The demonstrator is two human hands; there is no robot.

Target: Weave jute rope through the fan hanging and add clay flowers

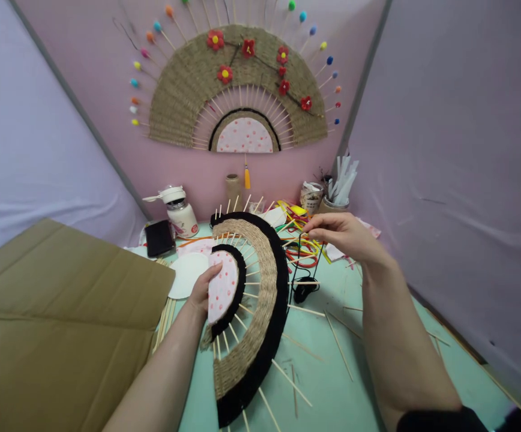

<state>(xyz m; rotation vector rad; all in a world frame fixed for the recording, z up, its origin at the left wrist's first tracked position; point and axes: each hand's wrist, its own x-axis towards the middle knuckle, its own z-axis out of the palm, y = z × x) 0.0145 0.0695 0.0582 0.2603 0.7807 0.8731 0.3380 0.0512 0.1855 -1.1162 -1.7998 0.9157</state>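
Observation:
My left hand (204, 287) is closed on the flat base of a woven fan (267, 276), its thumb lying over the white half-disc (222, 288) with pink dots. The fan is held on its side, its arc toward the right. Tan cord and a wide black outer band are woven across thin wooden sticks, whose ends stick out past the rim. To the right of the fan, my right hand (332, 231) pinches a black cord (299, 264) between thumb and fingertips. The cord hangs down toward a small black bundle (304, 290) on the table.
A finished fan (188, 90) with red flowers and pompoms hangs on the back wall. A cardboard sheet (62, 324) covers the left. A white bottle (183, 217), black phone (159, 238), coloured cords (303, 255) and jar (311, 197) stand or lie behind. Loose sticks (339, 348) are scattered at right.

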